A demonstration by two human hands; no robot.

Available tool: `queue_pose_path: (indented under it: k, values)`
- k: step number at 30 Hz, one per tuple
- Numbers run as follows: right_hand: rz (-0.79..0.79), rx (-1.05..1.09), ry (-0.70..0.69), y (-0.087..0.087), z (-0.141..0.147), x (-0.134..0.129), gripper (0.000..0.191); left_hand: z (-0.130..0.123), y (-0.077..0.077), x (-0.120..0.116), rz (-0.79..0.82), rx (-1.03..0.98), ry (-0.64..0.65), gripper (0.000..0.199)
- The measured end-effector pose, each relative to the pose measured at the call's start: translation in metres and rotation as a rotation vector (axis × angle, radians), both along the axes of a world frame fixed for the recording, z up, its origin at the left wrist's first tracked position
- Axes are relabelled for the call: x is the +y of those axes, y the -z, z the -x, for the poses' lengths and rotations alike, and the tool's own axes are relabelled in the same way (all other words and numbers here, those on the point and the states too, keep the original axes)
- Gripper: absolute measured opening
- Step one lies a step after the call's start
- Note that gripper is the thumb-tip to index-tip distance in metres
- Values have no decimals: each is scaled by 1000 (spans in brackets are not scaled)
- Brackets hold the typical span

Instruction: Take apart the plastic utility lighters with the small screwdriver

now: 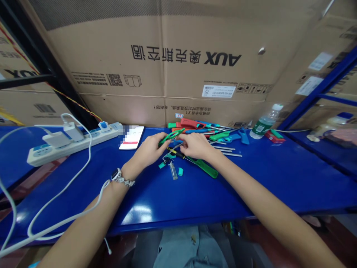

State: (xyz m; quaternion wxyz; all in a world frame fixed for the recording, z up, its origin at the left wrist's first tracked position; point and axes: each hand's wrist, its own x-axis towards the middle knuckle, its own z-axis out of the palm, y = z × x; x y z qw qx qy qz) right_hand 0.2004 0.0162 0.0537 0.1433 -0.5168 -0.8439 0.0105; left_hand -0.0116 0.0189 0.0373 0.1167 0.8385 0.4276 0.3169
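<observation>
My left hand [153,149] grips a green plastic lighter casing [167,138] above the blue table. Close by on its right, my right hand [195,145] has its fingers curled together near the casing's end; whatever they pinch is hidden. Under the hands lies a screwdriver [176,152] with a black and yellow handle. In front of it are a clear small fuel tank [173,171], a teal cap [180,171] and small teal parts with wires [162,164]. A green casing half [206,168] rests beside my right wrist.
Several long-necked lighters [192,123] are piled behind my hands, with metal tubes [228,150] to the right. A water bottle [263,124] stands at the back right. Left are a phone [132,138], a power strip [41,158] and a white cable [75,219] near my left forearm.
</observation>
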Motion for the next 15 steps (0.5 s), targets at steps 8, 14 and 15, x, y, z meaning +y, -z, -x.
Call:
queue_pose_path:
  k: [8,14,15]
  values:
    - [269,696,-46,16,-14,-26,24,-36,1,-4,340,-556,107,29]
    - [443,948,-34,19,-31,-38,18,-89,-6,-1,473,-640,166,27]
    - [474,989,-17,19,-36,-40,19,-98,-7,0,455,-602,152,26]
